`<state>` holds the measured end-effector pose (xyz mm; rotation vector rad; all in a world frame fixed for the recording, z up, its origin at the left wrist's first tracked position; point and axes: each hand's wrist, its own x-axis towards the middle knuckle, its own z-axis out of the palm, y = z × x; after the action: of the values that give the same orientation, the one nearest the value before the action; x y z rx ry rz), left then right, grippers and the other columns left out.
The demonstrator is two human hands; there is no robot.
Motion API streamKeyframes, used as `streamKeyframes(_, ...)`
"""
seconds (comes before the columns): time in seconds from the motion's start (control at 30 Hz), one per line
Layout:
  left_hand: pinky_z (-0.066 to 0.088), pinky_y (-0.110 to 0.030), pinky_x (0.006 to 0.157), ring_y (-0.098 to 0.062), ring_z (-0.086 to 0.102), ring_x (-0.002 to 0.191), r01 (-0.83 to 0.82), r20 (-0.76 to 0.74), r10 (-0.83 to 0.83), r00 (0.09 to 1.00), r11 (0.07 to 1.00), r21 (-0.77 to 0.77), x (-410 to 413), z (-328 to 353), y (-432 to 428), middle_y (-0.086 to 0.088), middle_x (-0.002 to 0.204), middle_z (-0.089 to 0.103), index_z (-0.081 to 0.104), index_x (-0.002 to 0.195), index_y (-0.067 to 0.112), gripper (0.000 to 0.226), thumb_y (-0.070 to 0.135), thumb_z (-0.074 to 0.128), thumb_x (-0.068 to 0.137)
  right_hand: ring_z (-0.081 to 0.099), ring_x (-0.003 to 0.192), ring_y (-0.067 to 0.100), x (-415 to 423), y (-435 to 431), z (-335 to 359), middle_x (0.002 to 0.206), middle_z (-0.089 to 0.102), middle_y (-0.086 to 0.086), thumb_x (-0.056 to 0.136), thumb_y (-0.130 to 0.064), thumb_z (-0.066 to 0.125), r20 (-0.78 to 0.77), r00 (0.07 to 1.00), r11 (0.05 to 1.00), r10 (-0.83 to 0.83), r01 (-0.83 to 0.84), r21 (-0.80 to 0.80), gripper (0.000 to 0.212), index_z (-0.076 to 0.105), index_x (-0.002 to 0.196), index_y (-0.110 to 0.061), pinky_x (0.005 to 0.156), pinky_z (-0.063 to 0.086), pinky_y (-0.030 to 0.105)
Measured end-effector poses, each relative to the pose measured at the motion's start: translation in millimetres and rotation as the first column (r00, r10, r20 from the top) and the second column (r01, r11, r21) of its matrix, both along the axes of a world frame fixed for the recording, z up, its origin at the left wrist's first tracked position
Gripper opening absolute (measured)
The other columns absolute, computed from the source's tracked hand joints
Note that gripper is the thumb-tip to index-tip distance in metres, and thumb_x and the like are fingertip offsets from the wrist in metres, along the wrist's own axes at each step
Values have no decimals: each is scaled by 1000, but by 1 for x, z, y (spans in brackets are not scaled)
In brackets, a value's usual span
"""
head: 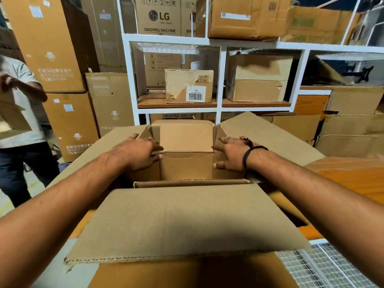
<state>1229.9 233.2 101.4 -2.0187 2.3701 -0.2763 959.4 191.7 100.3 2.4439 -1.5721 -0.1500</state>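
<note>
The left hand (141, 152) lay palm down on the left side of the open cardboard box (187, 166), fingers fairly straight and spread along the top of that wall, thumb reaching toward the opening. It pressed rather than gripped, though its fingertips were partly hidden. The right hand (229, 155), with a black cord (250, 151) at the wrist, mirrored it on the right wall, fingers splayed and flat against the cardboard, holding nothing. The likely trouble from here was the soft, creased board. Uneven pressure from the two hands could buckle a wall or skew the box on the desk (353, 179). The loose near flap (187, 221), lying across the forearms' path, could catch an arm and fold shut over the opening. The far flap (185, 134) stood nearly upright and might drop inward if jolted. The box sat on the orange desk right in front of the person, all its flaps open, and nothing could be seen inside it. Beyond it a white shelf rack (221, 80) held a small carton (189, 86) and other boxes. Another person (20, 104) stood at the left, well apart.
</note>
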Motion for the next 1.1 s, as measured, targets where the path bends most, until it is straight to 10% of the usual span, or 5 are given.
streamKeyframes(0.63, 36, -36, 107, -23, 46, 129, -23, -250, 39, 968, 998, 64, -5, -5, 21, -2, 141, 51, 49, 138, 24, 50, 49, 37, 97, 18, 146, 24, -14, 19, -5, 161, 6, 0, 87, -66, 47, 174, 967, 980, -184, 168, 102, 78, 22, 151, -29, 115, 19, 48)
streamKeyframes(0.8, 37, -27, 98, -19, 50, 122, -3, -583, -18, 812, 999, -35, -1, 4, 35, -1, 134, 57, 56, 131, 22, 41, 39, 50, 94, 22, 144, 23, -19, 31, 2, 160, 14, 0, 88, -63, 47, 315, 939, 990, -136, 121, 68, 71, 29, 149, -29, 114, 21, 44)
streamKeyframes(1.1, 22, -31, 113, -18, 34, 138, -57, -518, 85, 851, 996, 69, 33, -12, 54, 8, 156, 24, 46, 138, 29, 55, 32, 64, 87, 33, 139, 20, -51, 67, -8, 156, 28, -4, 87, -69, 37, 356, 935, 998, -10, 32, -56, 61, 46, 138, -38, 112, 26, 42)
